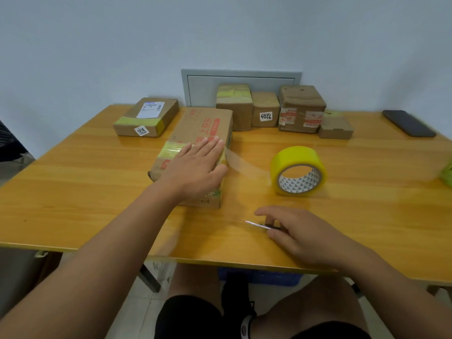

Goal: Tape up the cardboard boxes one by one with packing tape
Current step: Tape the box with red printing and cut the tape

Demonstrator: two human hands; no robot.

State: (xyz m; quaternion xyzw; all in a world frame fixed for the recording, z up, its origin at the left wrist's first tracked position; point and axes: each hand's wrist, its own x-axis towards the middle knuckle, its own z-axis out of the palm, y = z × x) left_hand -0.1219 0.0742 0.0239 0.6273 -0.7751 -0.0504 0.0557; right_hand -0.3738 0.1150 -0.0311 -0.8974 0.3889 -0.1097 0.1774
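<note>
Flat and spread, the left hand (195, 167) is pressed on the box (195, 152) beneath it, over yellow tape. Fingers of the right hand (296, 233) are curled around scissors (256, 225). Beyond that hand, the tape roll (299, 171) is linked to the box by a stretched strip (247, 167).

My right hand (297, 234) covers the handle of the thin metal blade (253, 224), which is blurred. A green object (447, 171) is cut off at the right edge. My left hand (195, 166) hides part of the long brown cardboard box (203, 128).
</note>
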